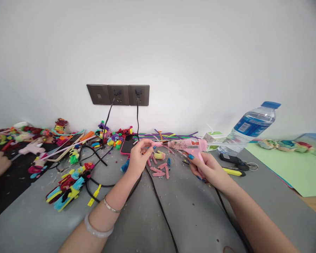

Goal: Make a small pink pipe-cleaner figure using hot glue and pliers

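Gripping a pink glue gun (183,144) right of center, the right hand (205,169) is clamped around its handle (199,154), while the left hand (141,153), its grip pinched on a small pink piece (156,144) at mid-frame, holds it just beside the nozzle (165,143). Short pink lengths (158,174) lie below on the gray bench (189,219); a blue-capped bottle (252,123) is at right.

The worktop (197,225) has a grey surface marked with small specks; wood shows at right. Centre: short pink fuzzy pieces (158,174) lie grouped. Left: a multicoloured fuzzy figure (70,186). A black cable (160,205) crosses toward the front. Rear: a phone (125,146). Right: a water bottle (250,126), a key fob (230,159), a yellow cutter (232,172) and a green sheet (292,165).
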Tool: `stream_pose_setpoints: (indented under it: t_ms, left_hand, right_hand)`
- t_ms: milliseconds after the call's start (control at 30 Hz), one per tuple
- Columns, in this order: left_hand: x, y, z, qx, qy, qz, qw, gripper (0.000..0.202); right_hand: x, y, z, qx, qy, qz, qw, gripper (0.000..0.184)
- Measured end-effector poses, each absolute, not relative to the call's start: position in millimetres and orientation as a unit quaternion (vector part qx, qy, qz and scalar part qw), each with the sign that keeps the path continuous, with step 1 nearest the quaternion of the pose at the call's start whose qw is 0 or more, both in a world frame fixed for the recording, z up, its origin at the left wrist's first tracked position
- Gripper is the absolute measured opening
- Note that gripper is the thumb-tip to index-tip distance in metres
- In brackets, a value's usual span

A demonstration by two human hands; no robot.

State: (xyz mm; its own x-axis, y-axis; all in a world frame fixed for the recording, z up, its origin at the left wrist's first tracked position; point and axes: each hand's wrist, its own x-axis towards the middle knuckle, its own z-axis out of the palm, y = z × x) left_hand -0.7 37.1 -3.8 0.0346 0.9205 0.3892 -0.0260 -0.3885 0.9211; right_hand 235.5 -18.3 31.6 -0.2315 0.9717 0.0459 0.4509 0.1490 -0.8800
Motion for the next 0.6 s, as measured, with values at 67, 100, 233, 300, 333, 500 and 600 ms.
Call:
stream_pose_setpoints:
  t_ms: [67,100,233,300,333,500,600]
  left_hand:
    - [-1,37,-3,0.590,0.380,0.587,0.404,0.015]
    - [-2,37,-3,0.589,0.380,0.587,0.406,0.015]
    - [-2,37,-2,0.587,0.375,0.584,0.417,0.016]
    - [-1,37,-2,0.586,0.376,0.584,0.417,0.016]
    - [-1,37,-2,0.586,0.378,0.584,0.415,0.016]
    - [-1,38,-3,0.585,0.383,0.589,0.406,0.018]
    - [0,39,-4,0.586,0.389,0.583,0.407,0.018]
  right_hand:
    - [236,-18,32,-0.526,-0.683,0.383,0.332,0.065]
    - [236,-18,31,-0.528,-0.682,0.382,0.333,0.064]
    - [237,-16,28,-0.543,-0.654,0.379,0.367,0.059]
    - [237,-16,28,-0.542,-0.616,0.368,0.438,0.053]
    - [238,-16,29,-0.537,-0.589,0.364,0.482,0.049]
    - [258,-29,41,-0.480,-0.425,0.362,0.677,0.029]
    - [285,-51,42,-0.470,-0.380,0.305,0.736,0.020]
